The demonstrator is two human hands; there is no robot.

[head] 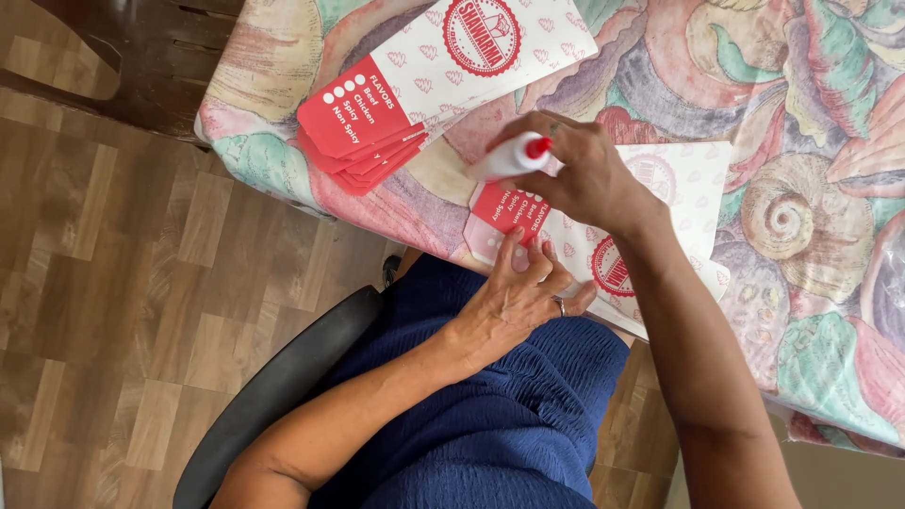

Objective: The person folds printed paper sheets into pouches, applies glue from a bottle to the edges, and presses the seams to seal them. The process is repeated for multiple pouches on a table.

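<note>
My right hand (584, 174) grips a white glue stick with a red end (514, 155) over the red flap of a flat white-and-red paper sleeve (693, 188) lying at the table's near edge. My left hand (518, 292) presses its fingertips on the sleeve's folded end (490, 236), holding it down. A ring shows on one left finger.
A stack of several similar white-and-red paper sleeves (415, 90) lies fanned on the table to the left. The table (811, 207) has a seashell-pattern cloth. A black chair edge (273, 386), my blue dress and wood-look floor (113, 283) are below.
</note>
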